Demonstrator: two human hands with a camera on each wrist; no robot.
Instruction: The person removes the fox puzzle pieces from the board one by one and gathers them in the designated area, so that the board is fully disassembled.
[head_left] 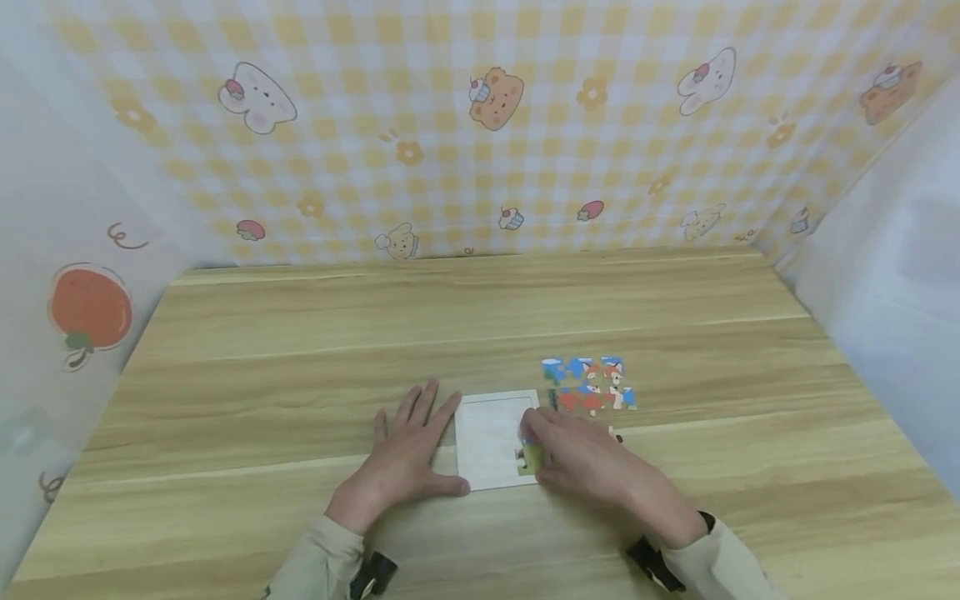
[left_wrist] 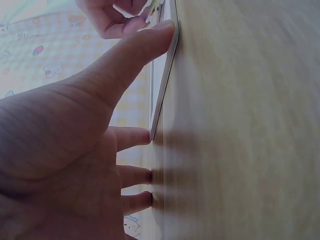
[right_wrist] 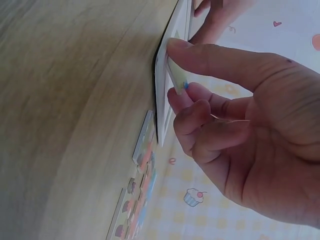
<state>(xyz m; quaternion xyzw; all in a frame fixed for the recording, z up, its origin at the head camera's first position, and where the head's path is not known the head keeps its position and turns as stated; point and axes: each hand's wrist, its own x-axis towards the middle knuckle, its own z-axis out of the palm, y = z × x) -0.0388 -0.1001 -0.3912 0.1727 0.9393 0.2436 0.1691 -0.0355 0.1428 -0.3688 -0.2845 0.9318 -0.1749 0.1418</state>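
Observation:
A square white puzzle tray (head_left: 498, 484) lies on the table between the two hands. My left hand (head_left: 405, 458) rests flat with spread fingers at its left side, the thumb on the near left corner and the forefinger at the far one. Thumb and fingertips of my right hand (head_left: 588, 457) pinch a green jigsaw piece (right_wrist: 176, 77) with a blue spot, slightly tilted, over the tray's right side. From above, green pieces or one piece (head_left: 531, 458) show in the near right corner, partly covered by that hand; I cannot tell how many.
Several loose jigsaw pieces (head_left: 592, 398) with animal pictures lie in rows beyond and right of the tray. Another piece (head_left: 616, 434) peeks out behind the right hand. A checked cloth (head_left: 450, 175) hangs along the wooden table's (head_left: 300, 317) far edge.

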